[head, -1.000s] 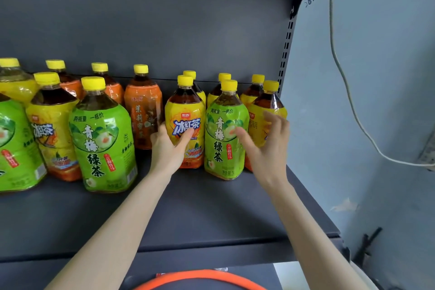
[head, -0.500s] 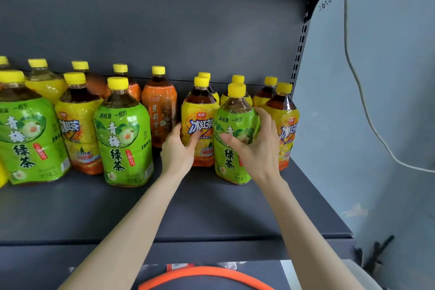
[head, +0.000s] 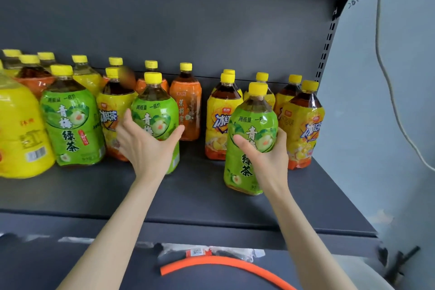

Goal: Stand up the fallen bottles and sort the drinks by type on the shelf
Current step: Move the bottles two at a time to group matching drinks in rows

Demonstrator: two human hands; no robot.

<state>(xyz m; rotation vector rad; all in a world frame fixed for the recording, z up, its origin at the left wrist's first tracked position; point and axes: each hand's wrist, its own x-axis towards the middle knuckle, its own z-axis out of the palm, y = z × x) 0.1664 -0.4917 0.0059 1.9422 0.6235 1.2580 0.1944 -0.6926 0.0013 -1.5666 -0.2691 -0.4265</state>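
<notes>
Both hands are busy: the left hand (head: 147, 146) is wrapped round one green tea bottle (head: 154, 117) mid-frame, and the right hand (head: 266, 153) grips another green bottle (head: 251, 129) right of centre. Both bottles stand upright on the shelf (head: 188, 198), with yellow-label bottles (head: 221, 115) behind.

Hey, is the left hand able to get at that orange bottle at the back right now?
Probably not yet: the left hand is wrapped around a green bottle. The orange bottle stands just behind it with open shelf in front, so once freed, likely yes.
</notes>
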